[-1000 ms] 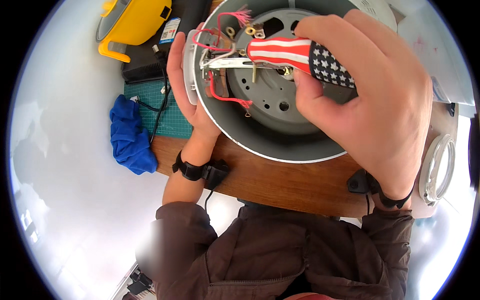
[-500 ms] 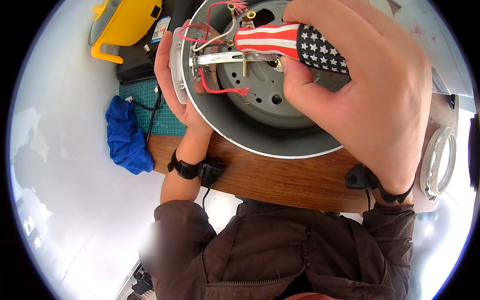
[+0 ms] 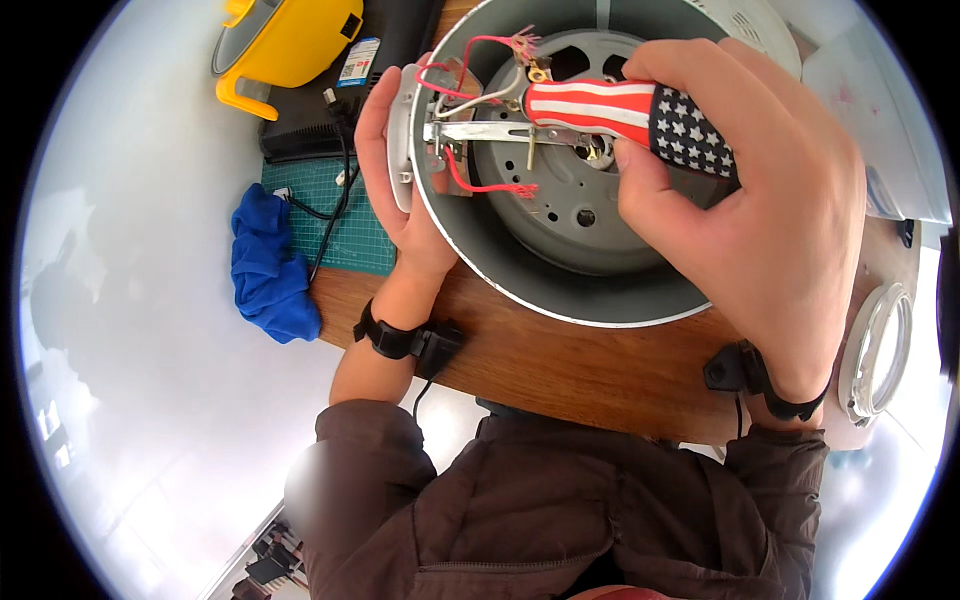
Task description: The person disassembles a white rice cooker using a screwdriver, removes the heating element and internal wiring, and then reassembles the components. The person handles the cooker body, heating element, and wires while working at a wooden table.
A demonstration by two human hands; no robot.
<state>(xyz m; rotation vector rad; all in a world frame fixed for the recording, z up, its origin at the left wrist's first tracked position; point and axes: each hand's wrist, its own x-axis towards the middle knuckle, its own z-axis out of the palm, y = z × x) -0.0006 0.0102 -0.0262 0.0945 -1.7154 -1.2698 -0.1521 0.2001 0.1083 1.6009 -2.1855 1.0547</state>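
A round grey metal appliance housing (image 3: 570, 293) lies open side up before me, like a rice cooker body. My left hand (image 3: 422, 243) grips its left side around a white plastic piece (image 3: 401, 140). Inside that wall are a flat metal lever (image 3: 485, 131), red wires (image 3: 485, 187) with frayed ends and a ring terminal (image 3: 538, 75). My right hand (image 3: 765, 205) is closed around the screwdriver handle (image 3: 590, 107), which has red and white stripes and white stars on black. The handle points left above the lever, toward the wires; its tip is hidden.
A yellow container (image 3: 285, 60) and a black device (image 3: 300, 130) stand at the far left. A green cutting mat (image 3: 350, 235), a black cable (image 3: 335, 225) and a blue cloth (image 3: 268, 270) lie nearer. At right is a clear ring-shaped lid (image 3: 877, 352); behind it, a translucent bin (image 3: 890, 120).
The whole scene sits further right and slightly lower in view, mostly from head movement. Both hands keep their holds, and the screwdriver stays over the lever.
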